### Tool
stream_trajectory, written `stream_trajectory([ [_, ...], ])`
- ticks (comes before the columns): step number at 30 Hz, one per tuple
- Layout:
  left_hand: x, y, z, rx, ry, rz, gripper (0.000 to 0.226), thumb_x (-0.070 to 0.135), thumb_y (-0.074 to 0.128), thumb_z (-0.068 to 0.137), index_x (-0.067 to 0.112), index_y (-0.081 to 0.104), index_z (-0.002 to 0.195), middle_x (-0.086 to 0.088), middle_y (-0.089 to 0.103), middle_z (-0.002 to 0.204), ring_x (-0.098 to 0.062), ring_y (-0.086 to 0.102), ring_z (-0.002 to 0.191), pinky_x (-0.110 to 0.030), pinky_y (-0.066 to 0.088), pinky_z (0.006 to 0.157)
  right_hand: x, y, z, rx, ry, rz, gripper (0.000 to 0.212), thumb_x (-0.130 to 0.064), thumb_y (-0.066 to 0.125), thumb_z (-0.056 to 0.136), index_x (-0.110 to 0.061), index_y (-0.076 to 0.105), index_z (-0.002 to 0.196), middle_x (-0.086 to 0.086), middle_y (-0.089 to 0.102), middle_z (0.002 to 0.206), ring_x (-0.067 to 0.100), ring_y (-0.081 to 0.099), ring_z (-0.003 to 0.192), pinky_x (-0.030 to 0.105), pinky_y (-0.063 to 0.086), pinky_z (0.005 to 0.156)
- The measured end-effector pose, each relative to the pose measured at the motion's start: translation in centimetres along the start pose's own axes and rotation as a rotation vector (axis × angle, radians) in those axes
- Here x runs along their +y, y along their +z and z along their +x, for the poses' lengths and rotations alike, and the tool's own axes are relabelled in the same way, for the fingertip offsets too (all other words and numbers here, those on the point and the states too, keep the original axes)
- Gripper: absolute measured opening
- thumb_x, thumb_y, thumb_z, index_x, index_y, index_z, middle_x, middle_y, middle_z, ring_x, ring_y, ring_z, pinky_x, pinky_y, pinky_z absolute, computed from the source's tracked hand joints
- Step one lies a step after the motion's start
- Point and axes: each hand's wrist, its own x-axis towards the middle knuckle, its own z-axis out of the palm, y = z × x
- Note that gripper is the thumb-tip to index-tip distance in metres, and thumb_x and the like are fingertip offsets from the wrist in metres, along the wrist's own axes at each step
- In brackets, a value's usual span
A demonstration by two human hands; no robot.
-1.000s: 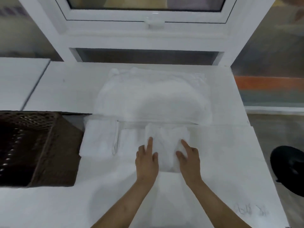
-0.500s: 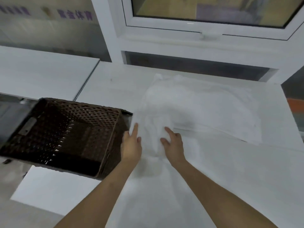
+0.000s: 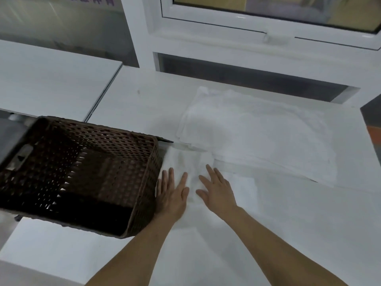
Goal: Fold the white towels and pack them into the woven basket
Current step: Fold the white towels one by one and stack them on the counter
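A folded white towel (image 3: 185, 164) is pressed flat on the white table (image 3: 288, 223) under both hands, left hand (image 3: 172, 194) and right hand (image 3: 216, 188), fingers spread straight. The dark woven basket (image 3: 86, 172), apparently empty, is seen touching the left hand's outer edge. A stack of white towels (image 3: 257, 131) is laid beyond the right hand.

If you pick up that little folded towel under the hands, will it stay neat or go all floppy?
Probably floppy: the folded towel is soft cloth, lying limp and flat under the left hand and right hand. Lifted by one edge, the folds would likely fall open, so lifting with both hands seems safer. It looks light and should not slide easily on the table.
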Motion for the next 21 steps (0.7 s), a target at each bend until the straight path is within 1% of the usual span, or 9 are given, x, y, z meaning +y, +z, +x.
stream_trajectory([
  [2, -0.2, 0.5, 0.1, -0.004, -0.008, -0.012, 0.062, 0.057, -0.001, 0.097, 0.047, -0.002, 0.158, -0.006, -0.018, 0.168, -0.026, -0.025, 0.153, -0.046, -0.011, 0.124, 0.0, 0.4, -0.2, -0.021, 0.002, -0.020, 0.072, -0.068, 0.024, 0.095, -0.030, 0.045, 0.152, -0.001, 0.022, 0.169, 0.027, 0.023, 0.156, 0.050, 0.039, 0.115],
  [5, -0.2, 1.4, 0.5, 0.009, -0.007, -0.015, 0.060, 0.057, 0.004, 0.099, 0.048, -0.001, 0.158, -0.006, -0.017, 0.168, -0.027, -0.024, 0.153, -0.047, -0.011, 0.124, 0.2, 1.4, -0.6, 0.007, 0.027, -0.040, 0.066, -0.066, 0.030, 0.096, -0.030, 0.053, 0.147, 0.000, 0.039, 0.162, 0.028, 0.041, 0.147, 0.048, 0.047, 0.107],
  [7, -0.3, 2.0, 0.7, 0.034, -0.009, -0.007, 0.059, 0.056, 0.009, 0.100, 0.048, 0.001, 0.158, -0.006, -0.015, 0.169, -0.027, -0.022, 0.154, -0.047, -0.010, 0.124, 0.3, 1.9, -0.8, 0.021, 0.036, -0.042, 0.063, -0.065, 0.033, 0.097, -0.031, 0.054, 0.146, -0.001, 0.042, 0.160, 0.028, 0.045, 0.145, 0.048, 0.048, 0.105],
  [10, -0.5, 2.7, 0.8, 0.068, 0.000, 0.013, 0.058, 0.054, 0.017, 0.102, 0.047, 0.006, 0.159, -0.008, -0.009, 0.170, -0.029, -0.015, 0.155, -0.048, -0.006, 0.124, 0.2, 2.1, -0.8, -0.005, 0.060, -0.037, 0.067, -0.068, 0.025, 0.097, -0.035, 0.046, 0.152, -0.004, 0.031, 0.166, 0.026, 0.037, 0.150, 0.050, 0.041, 0.110],
  [13, -0.6, 2.9, 0.9, 0.076, 0.004, 0.018, 0.059, 0.054, 0.018, 0.102, 0.046, 0.011, 0.159, -0.010, -0.003, 0.170, -0.031, -0.010, 0.156, -0.049, -0.002, 0.124, 0.1, 1.9, -0.8, -0.024, 0.073, -0.037, 0.068, -0.068, 0.022, 0.097, -0.036, 0.042, 0.153, -0.006, 0.027, 0.168, 0.024, 0.034, 0.151, 0.051, 0.038, 0.110],
  [15, -0.5, 2.5, 0.9, 0.056, 0.007, 0.015, 0.060, 0.056, 0.013, 0.100, 0.046, 0.008, 0.159, -0.009, -0.008, 0.170, -0.030, -0.014, 0.155, -0.049, -0.004, 0.125, 0.0, 1.5, -0.8, -0.071, 0.072, -0.033, 0.067, -0.067, 0.021, 0.098, -0.036, 0.038, 0.155, -0.006, 0.021, 0.169, 0.023, 0.029, 0.154, 0.051, 0.034, 0.113],
  [17, -0.3, 1.7, 0.7, 0.011, 0.007, 0.010, 0.062, 0.057, 0.004, 0.098, 0.046, 0.003, 0.159, -0.007, -0.015, 0.169, -0.029, -0.021, 0.154, -0.048, -0.007, 0.125, -0.1, 0.8, -0.6, -0.129, 0.054, -0.045, 0.063, -0.063, 0.027, 0.102, -0.035, 0.031, 0.158, -0.006, 0.013, 0.171, 0.023, 0.020, 0.156, 0.051, 0.028, 0.118],
  [19, 0.6, 0.7, 0.4, -0.002, -0.014, 0.000, 0.065, 0.056, 0.000, 0.096, 0.044, 0.007, 0.160, -0.008, -0.012, 0.169, -0.030, -0.019, 0.154, -0.049, -0.007, 0.125, 0.1, -0.3, -0.8, -0.138, 0.023, -0.056, 0.059, -0.055, 0.035, 0.105, -0.032, 0.031, 0.158, -0.004, 0.014, 0.171, 0.023, 0.019, 0.156, 0.049, 0.025, 0.120],
  [21, 2.1, -0.2, 0.0, 0.004, -0.048, -0.005, 0.067, 0.052, 0.001, 0.096, 0.038, 0.016, 0.160, -0.011, -0.002, 0.170, -0.032, -0.011, 0.156, -0.051, -0.004, 0.125, 0.9, -1.6, -1.5, -0.101, 0.014, -0.050, 0.055, -0.049, 0.042, 0.105, -0.029, 0.039, 0.155, 0.000, 0.026, 0.168, 0.025, 0.028, 0.153, 0.047, 0.028, 0.119],
])
